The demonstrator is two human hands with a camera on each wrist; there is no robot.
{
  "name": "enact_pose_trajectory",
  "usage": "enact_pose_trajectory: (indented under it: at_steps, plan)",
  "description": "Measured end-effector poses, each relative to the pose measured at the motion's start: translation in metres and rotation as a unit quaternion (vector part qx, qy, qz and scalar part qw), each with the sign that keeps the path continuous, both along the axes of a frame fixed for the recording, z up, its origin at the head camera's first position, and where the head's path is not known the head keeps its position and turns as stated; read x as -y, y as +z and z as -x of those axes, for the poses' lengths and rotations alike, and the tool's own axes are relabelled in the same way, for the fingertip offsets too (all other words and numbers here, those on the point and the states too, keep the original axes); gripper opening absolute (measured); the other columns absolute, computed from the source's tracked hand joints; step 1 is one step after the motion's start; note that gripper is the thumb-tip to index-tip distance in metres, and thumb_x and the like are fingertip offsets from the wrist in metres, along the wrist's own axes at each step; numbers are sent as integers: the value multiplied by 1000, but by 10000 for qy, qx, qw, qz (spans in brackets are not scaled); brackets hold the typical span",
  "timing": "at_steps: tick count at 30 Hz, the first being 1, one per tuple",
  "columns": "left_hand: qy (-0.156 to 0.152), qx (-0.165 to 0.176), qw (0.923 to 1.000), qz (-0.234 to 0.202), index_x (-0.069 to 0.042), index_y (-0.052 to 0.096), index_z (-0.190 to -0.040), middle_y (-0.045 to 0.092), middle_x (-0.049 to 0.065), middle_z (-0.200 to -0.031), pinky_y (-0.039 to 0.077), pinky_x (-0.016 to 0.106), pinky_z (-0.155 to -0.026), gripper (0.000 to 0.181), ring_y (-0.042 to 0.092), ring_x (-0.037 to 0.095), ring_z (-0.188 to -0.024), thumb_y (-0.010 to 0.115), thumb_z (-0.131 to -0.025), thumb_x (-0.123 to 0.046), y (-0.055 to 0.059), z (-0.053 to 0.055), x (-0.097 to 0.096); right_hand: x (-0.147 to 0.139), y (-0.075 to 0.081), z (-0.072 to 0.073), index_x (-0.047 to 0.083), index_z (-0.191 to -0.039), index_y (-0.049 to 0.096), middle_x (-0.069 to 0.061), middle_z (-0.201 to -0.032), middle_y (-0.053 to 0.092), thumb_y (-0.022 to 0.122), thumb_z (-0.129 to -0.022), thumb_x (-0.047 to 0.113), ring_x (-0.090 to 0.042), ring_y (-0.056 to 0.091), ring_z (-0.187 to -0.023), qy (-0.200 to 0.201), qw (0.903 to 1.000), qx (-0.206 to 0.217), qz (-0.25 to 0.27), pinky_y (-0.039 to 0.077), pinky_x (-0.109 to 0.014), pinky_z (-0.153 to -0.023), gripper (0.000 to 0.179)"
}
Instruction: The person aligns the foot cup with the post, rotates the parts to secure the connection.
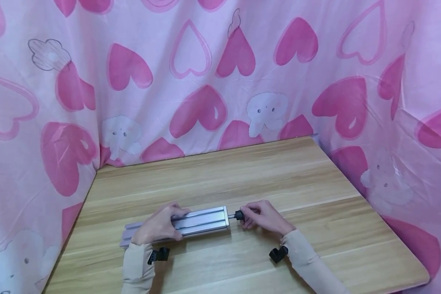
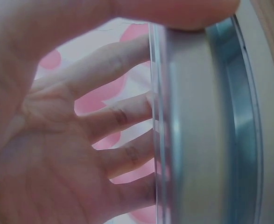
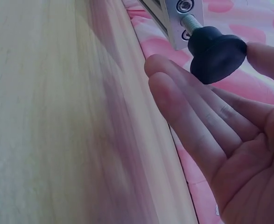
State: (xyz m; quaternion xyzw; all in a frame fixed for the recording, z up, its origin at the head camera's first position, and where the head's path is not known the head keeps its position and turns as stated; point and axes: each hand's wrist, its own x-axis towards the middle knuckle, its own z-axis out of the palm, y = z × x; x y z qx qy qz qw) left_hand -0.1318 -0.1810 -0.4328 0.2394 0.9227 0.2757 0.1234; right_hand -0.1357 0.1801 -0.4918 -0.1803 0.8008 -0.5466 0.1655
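A silver aluminium profile (image 1: 206, 219) with long grooves lies along the table. My left hand (image 1: 157, 225) grips it from above, thumb on the near side and fingers over the far side; the left wrist view has the thumb against the profile's side (image 2: 193, 116). An end plate (image 3: 173, 23) with screws caps its right end. From that plate sticks out a threaded stud (image 3: 191, 22) carrying a black levelling foot (image 3: 217, 56). My right hand (image 1: 262, 216) pinches the foot's rim between thumb and fingers. Some of the stud's thread shows between plate and foot.
The wood-grain table (image 1: 242, 175) spreads under both hands. A pink curtain (image 1: 161, 98) with hearts hangs behind it and along both sides. Black wrist mounts (image 1: 278, 255) sit on both sleeves, low over the table.
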Motion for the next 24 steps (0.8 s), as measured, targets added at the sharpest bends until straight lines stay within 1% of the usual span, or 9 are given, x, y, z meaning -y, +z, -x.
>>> enact_pose_trajectory:
  at_steps: [2,4,7,11,14,16,18,20,24]
  plan:
    - [-11,-6,10000,-2,-8,67,-133,60,3,-108,45,25,-80,76,53,18,-95,89,-60,-13,0,0,0,-1,0,-1,4,-109,72,-13,-96,76,49,-106,37,-23,74,-83,-59,9996,-231,-180,59,-31,-77,41]
    - [5,-15,10000,25,-9,67,-133,60,3,-109,45,26,-81,76,53,17,-95,89,-60,-13,0,-1,1,-2,1,-4,5,-117,71,-11,-106,75,53,-104,37,-20,73,-92,-111,9985,-458,-272,57,-28,-83,39]
    - [46,-9,9999,100,-9,67,-133,61,2,-111,47,28,-83,74,53,17,-96,89,-62,-14,1,-1,2,-5,2,-7,3,-134,62,-11,-126,70,66,-97,30,-20,70,-108,-68,9974,-714,-45,54,-28,-94,45]
    - [30,-17,9999,149,-11,68,-133,62,2,-113,48,31,-84,73,54,17,-96,89,-63,-16,3,-1,3,-7,1,-8,3,-141,55,-8,-137,64,80,-86,17,-24,65,-120,143,9952,-925,298,53,-33,-100,62]
    - [-36,-62,9999,115,-11,68,-132,62,3,-112,48,31,-83,72,54,17,-96,90,-63,-16,3,-1,4,-6,-2,-6,5,-139,57,-10,-138,63,83,-81,12,-22,64,-121,200,9922,-1186,327,51,-37,-102,64]
    - [-50,-54,9999,74,-10,68,-132,62,3,-111,47,29,-81,72,54,18,-95,90,-63,-16,2,-1,4,-5,-2,-6,6,-136,60,-11,-136,64,84,-80,11,-21,65,-120,182,9917,-1211,380,51,-38,-103,61]
    - [-49,-50,10000,30,-9,68,-132,61,3,-110,46,27,-80,73,53,18,-95,90,-63,-16,1,-1,4,-4,-1,-5,6,-133,63,-13,-132,66,83,-80,10,-20,67,-117,156,9922,-1151,450,51,-38,-102,56]
    - [-43,-28,10000,9,-8,67,-133,61,3,-110,44,25,-78,73,53,18,-94,89,-64,-16,2,-1,3,-4,1,-5,6,-130,64,-10,-127,69,82,-81,9,-18,68,-112,109,9934,-1064,410,53,-36,-99,53]
    - [-28,-24,10000,31,-8,67,-133,61,4,-110,45,26,-79,74,53,18,-94,89,-63,-15,2,-1,5,-2,4,-4,2,-130,65,-8,-117,73,80,-85,17,-17,71,-103,34,9959,-877,232,56,-29,-91,50]
